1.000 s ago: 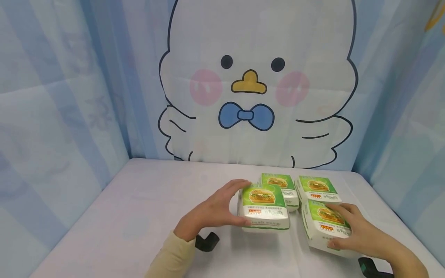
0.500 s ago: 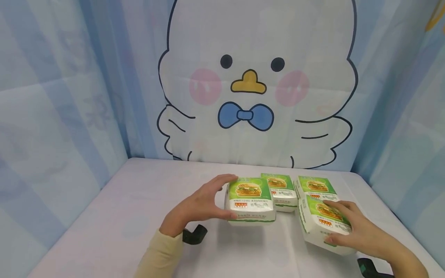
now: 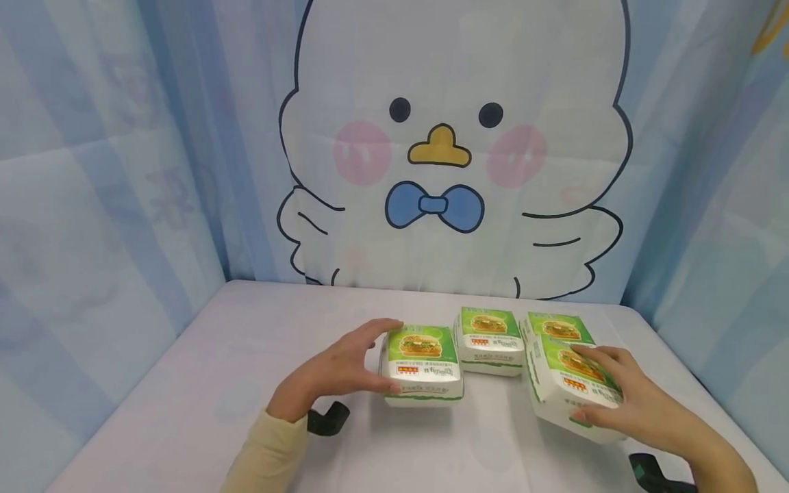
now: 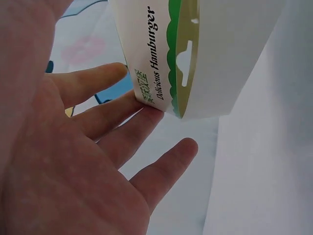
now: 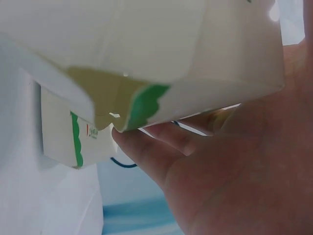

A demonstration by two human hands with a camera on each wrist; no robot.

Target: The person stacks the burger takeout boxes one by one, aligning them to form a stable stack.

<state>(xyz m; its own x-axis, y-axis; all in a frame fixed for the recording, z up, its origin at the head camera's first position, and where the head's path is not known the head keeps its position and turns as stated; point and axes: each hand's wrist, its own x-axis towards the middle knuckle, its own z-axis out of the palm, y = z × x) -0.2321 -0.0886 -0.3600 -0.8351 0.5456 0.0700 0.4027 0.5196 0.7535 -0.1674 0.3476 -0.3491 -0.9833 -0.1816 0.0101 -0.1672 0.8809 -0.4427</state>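
Four-sided green-and-white hamburger cartons are in both hands. In the head view my left hand grips one hamburger box between thumb and fingers, level and raised over a shadow on the table. "Delicious Hamburger" lettering shows on this box's side in the left wrist view. My right hand holds another hamburger box, tilted, at the right. Its underside fills the upper right wrist view. Behind it stands a third hamburger box, partly hidden. A fourth box sits between the two held ones, farther back.
A white cloth covers the table. Behind it hangs a curtain printed with a cartoon chick, and pale blue curtains enclose both sides. Dark wrist-camera mounts protrude beside the wrists.
My left hand has carried its hamburger box leftward, lowering it slightly most recently; the back middle box is now fully uncovered. The right hand's box has shifted slightly left and up in view.
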